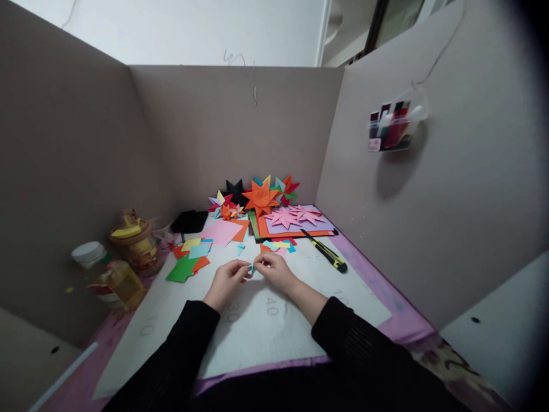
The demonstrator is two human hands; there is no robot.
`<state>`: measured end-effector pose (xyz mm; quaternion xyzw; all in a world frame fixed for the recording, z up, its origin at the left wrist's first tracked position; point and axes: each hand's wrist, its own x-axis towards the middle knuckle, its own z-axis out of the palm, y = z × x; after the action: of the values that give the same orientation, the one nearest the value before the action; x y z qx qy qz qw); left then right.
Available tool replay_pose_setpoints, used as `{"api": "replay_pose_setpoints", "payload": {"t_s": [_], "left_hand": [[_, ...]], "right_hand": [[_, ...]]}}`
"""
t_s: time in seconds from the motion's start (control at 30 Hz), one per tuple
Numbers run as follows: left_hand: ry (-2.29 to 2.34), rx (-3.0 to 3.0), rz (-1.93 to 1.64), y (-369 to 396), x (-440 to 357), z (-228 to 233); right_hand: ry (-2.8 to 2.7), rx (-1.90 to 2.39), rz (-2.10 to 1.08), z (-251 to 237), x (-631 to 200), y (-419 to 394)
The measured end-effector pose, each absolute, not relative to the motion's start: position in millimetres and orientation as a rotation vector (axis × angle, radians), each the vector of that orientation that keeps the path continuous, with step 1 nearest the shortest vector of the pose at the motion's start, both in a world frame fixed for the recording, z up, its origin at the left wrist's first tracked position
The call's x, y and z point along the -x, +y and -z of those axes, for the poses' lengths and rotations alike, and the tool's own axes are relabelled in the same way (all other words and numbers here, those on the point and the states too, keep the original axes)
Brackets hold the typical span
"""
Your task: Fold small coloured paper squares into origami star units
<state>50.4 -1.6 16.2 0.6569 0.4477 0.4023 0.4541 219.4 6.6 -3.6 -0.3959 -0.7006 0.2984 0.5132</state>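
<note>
Blue paper (252,269), small: lay between left hand (227,279) and right hand (275,271).
Fingers (263,260) of both were pinched together on it; it looked light, easily creased, best taken by its edges. Beyond them, scraps (281,245) and stars (261,197) crowded the way; farther right, cutter (326,253); left, sheets (183,269).
</note>
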Motion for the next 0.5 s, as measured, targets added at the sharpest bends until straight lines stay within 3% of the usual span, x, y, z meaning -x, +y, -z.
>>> {"api": "replay_pose_setpoints", "payload": {"t_s": [0.5], "left_hand": [[1.056,-1.502,-0.913,-4.0,-53.2,-23.7]], "right_hand": [[-1.642,0.934,-0.792,8.5,-215.8,4.1]]}}
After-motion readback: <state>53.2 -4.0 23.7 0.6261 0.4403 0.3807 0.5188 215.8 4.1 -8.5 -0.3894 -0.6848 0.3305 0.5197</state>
